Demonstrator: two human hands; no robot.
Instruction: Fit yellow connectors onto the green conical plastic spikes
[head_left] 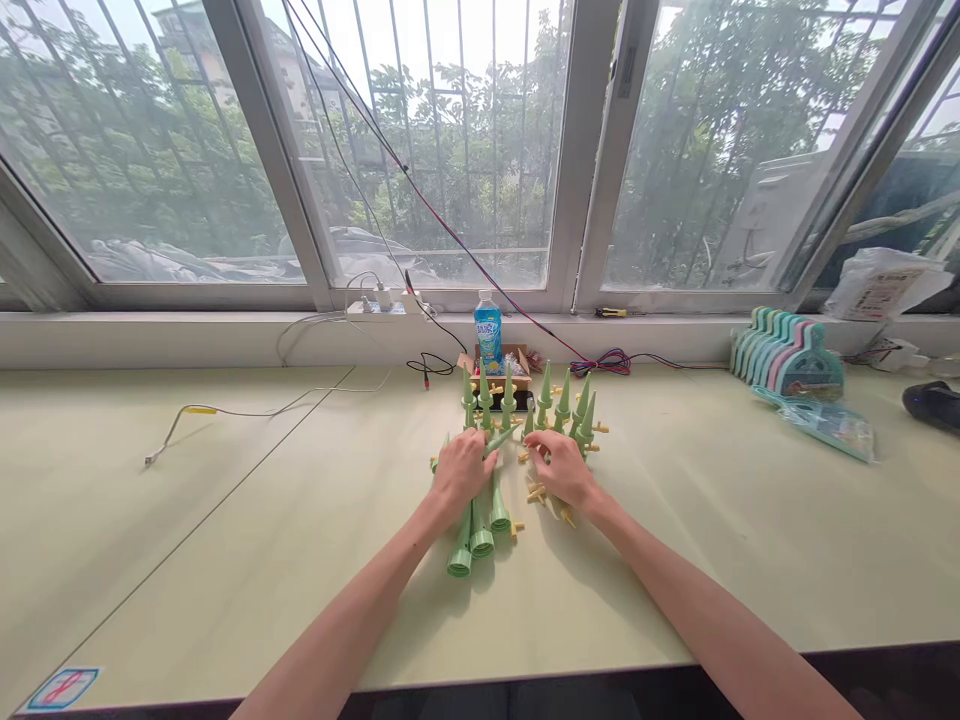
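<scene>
I see three light-green hollow spikes [481,542] lying side by side on the worktop [300,560], round open ends facing me. Beyond them, matching upright spikes [563,402] stand clustered, points up, several with yellow fittings jutting sideways. A tilted spike [502,438] sits in the left fingers [490,463]. Loose yellow valves [535,493] lie nearby, right of the three.

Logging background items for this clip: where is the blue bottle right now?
In the head view, the blue bottle stands upright near the middle, at the small cardboard box, just beyond the green spikes and before the window sill.
</scene>
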